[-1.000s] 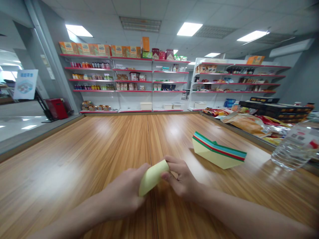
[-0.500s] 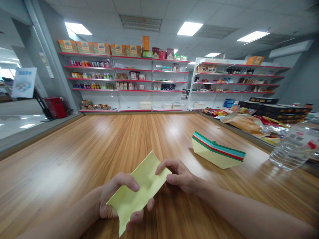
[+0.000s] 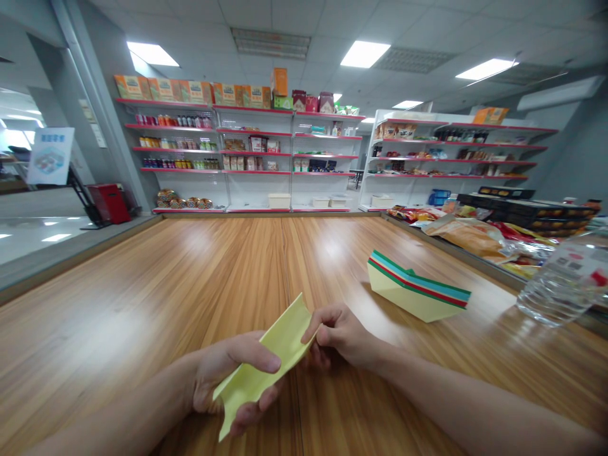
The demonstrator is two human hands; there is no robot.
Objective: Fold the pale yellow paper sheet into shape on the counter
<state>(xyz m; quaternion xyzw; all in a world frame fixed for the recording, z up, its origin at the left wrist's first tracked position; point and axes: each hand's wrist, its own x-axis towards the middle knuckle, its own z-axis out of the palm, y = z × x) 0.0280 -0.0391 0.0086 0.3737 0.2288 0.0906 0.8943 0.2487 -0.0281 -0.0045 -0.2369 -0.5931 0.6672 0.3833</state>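
A pale yellow sheet of folded paper [image 3: 251, 386] is held above the wooden table, bowed into a shallow trough. My left hand [image 3: 237, 373] grips its lower left part, thumb on top and fingers curled beneath. At the upper right edge my right hand [image 3: 339, 335] pinches the paper between thumb and fingers. Beyond my right hand a folded paper boat [image 3: 413, 291] stands on the table, yellow with green, blue and red stripes along its upper edge.
To the right stands a clear plastic bottle [image 3: 560, 282]. Snack packets [image 3: 470, 234] and stacked black boxes [image 3: 522, 212] lie past the table's right edge. Shelves [image 3: 256, 155] of goods line the back. The wooden tabletop [image 3: 228, 259] spreads ahead of my hands.
The yellow paper has curled more and tilted, showing a narrower face. My left thumb has slid up and right along it. My right hand's fingers have closed in more tightly at the edge.
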